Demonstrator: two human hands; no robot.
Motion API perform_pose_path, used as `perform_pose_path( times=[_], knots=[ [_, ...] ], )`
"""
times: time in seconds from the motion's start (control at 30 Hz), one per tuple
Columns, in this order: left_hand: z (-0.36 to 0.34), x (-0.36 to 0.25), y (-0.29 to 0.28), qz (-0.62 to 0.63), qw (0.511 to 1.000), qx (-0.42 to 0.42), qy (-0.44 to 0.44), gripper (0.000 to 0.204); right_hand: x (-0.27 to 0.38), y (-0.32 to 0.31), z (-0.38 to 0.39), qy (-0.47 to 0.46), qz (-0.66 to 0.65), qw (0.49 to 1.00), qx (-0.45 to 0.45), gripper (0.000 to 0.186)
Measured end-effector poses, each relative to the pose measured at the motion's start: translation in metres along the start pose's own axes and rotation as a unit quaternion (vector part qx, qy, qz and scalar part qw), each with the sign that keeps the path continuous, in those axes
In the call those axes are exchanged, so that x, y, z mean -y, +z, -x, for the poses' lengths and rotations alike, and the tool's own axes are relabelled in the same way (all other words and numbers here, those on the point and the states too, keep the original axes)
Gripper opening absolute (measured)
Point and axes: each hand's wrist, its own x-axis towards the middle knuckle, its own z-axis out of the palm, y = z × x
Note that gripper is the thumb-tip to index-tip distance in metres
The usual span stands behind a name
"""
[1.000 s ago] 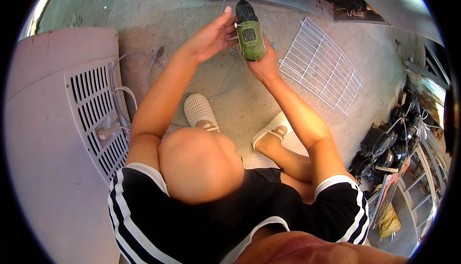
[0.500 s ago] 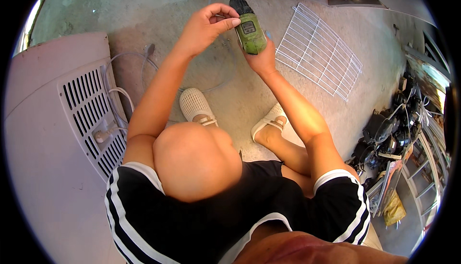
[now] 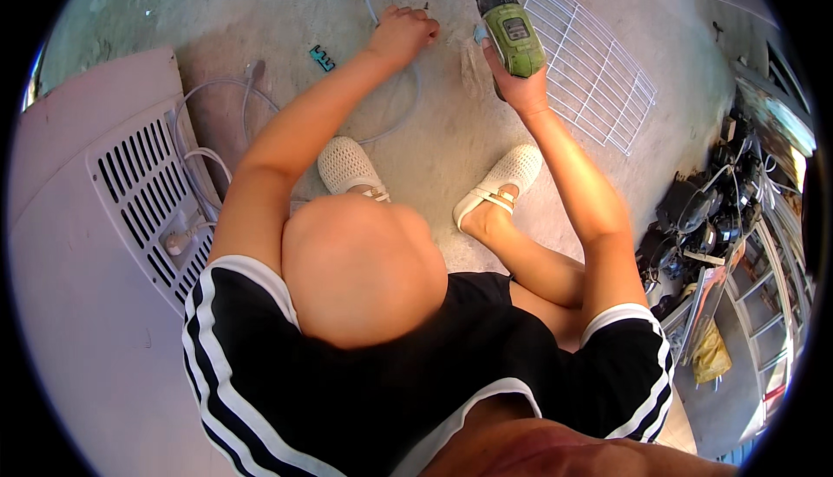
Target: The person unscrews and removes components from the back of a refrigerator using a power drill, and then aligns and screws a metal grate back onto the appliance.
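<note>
A green and black cordless drill (image 3: 519, 42) is gripped in my right hand (image 3: 524, 88), its narrow orange-tipped bit pointing to the far side. My left hand (image 3: 404, 36) is apart from the drill, over the concrete floor, with its fingers curled together. A tiny dark piece (image 3: 425, 6) shows just beyond its knuckles; whether the fingers touch it, I cannot make out. On the floor left of that hand lies a small teal toothed piece (image 3: 322, 58).
A white wire rack (image 3: 592, 65) lies on the floor at the right. The pale appliance (image 3: 87, 243) with a slotted vent stands at the left, and a grey cable (image 3: 418, 95) loops across the floor. Black motor-like parts (image 3: 690, 208) are piled at the right.
My left hand has come away from the drill and closed its fingers. The drill has moved right in my right hand. The teal piece now shows beside my left forearm.
</note>
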Motion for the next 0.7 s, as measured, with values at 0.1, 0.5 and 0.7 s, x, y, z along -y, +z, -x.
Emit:
perform_pose_path(
  times=[0.1, 0.5, 0.7],
  knots=[
    [0.003, -0.010, 0.000, -0.001, 0.999, 0.042, -0.034, 0.023, 0.001, 0.005, 0.005, -0.006, -0.024, 1.000, -0.008, 0.025],
    [0.016, -0.039, -0.105, 0.790, 0.566, 0.210, -0.104, 0.074, 0.027, 0.025, 0.014, -0.023, -0.032, 0.999, 0.028, 0.020],
    [0.013, -0.051, -0.108, 0.786, 0.579, 0.179, -0.122, 0.069, 0.027, 0.028, 0.014, -0.013, -0.034, 0.999, 0.040, 0.024]
  ],
)
